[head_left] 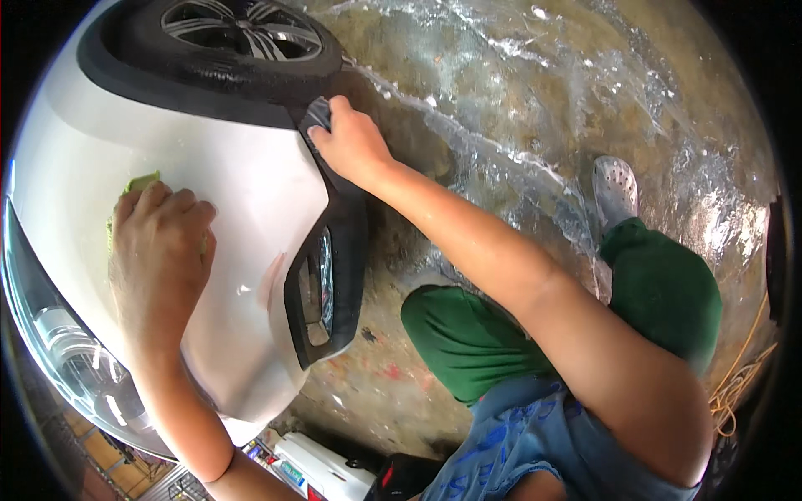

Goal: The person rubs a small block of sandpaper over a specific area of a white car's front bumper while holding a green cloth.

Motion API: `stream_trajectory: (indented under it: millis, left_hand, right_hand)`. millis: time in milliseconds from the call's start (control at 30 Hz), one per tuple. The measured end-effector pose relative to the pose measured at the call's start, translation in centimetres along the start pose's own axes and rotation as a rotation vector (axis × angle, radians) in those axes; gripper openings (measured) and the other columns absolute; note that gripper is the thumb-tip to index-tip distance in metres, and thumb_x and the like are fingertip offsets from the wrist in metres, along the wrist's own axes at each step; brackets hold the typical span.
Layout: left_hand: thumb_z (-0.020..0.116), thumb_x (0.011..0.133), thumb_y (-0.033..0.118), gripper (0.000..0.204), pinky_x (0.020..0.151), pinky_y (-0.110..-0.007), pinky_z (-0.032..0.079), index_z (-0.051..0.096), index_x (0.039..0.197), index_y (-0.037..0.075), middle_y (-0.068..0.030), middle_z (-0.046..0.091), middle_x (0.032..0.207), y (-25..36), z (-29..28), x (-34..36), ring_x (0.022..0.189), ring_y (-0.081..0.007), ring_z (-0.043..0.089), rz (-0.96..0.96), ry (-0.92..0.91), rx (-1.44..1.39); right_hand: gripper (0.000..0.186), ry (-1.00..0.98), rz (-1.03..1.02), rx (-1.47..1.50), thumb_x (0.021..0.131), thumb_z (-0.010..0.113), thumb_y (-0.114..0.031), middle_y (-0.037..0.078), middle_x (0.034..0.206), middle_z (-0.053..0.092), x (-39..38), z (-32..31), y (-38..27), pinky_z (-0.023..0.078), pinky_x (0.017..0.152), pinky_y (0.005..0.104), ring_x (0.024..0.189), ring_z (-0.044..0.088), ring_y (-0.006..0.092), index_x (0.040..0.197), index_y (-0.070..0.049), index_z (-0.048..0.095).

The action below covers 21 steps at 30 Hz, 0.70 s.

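My left hand (167, 242) is closed over a yellow-green cloth or sponge (144, 180), pressed against the white bumper (251, 184) of a car. Only the edges of that piece show around the fingers. Farther right, my right hand (355, 146) grips a dark grey pad or cloth (318, 112) at the black lower trim (330, 167), close to the front wheel (251, 46). Its fingers partly hide the grey piece. Below the hands, the black-framed lamp recess (317, 284) sits in the bumper, and the headlight (75, 351) lies beside my left forearm.
The concrete floor (501, 108) looks wet, with whitish streaks of suds or water. My foot in a pale perforated clog (616, 188) rests on it. Coiled orange cord or hose (735, 384) lies at the right; a white box-like object (326, 468) is at the bottom.
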<state>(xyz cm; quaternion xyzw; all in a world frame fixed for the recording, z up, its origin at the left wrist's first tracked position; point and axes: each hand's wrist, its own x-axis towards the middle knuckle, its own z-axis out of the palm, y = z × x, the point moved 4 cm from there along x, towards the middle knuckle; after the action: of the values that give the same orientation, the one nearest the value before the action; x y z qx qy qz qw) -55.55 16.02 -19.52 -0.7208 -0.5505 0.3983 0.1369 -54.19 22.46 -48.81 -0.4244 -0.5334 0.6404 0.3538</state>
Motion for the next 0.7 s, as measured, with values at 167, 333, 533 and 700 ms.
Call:
stream_trajectory:
  millis: [167,333,533,700]
  left_hand:
    - [0.078,0.087,0.003,0.012,0.111,-0.045,0.049,0.081,0.098,0.007,-0.0077,0.079,0.104,-0.7,0.6,-1.0,0.111,-0.0275,0.069,-0.04,-0.011,0.027]
    - [0.079,0.088,0.008,0.013,0.115,-0.046,0.048,0.081,0.102,0.008,-0.0079,0.076,0.115,-1.1,0.4,-0.6,0.121,-0.0283,0.067,-0.078,0.043,0.034]
    - [0.083,0.089,0.015,0.025,0.126,-0.051,0.042,0.08,0.113,0.008,-0.0118,0.073,0.132,-1.1,-1.6,-2.4,0.144,-0.0345,0.057,-0.149,0.057,0.178]
    - [0.085,0.086,0.019,0.022,0.111,-0.055,0.049,0.075,0.101,0.008,-0.0092,0.073,0.125,-1.2,-3.0,-9.0,0.13,-0.0339,0.064,-0.145,0.164,0.149]
  right_hand:
    - [0.042,0.134,0.095,0.236,0.095,0.08,-0.03,0.03,0.103,0.076,-2.9,-4.1,2.6,0.057,0.088,0.0525,0.104,0.075,0.0501,0.115,0.001,0.061]
    - [0.039,-0.003,0.037,0.163,0.099,0.078,-0.023,0.032,0.101,0.075,-6.9,-4.2,0.5,0.057,0.085,0.0559,0.103,0.073,0.0521,0.124,-0.001,0.058]
    - [0.03,0.058,-0.557,0.15,0.099,0.075,-0.014,0.029,0.142,0.063,-13.7,1.4,-4.6,0.06,0.093,0.0562,0.113,0.069,0.0529,0.121,-0.004,0.057]
    - [0.045,0.019,-0.571,0.047,0.099,0.082,-0.018,0.023,0.149,0.061,-17.6,3.2,-5.3,0.051,0.113,0.0512,0.134,0.06,0.0449,0.136,-0.002,0.065]
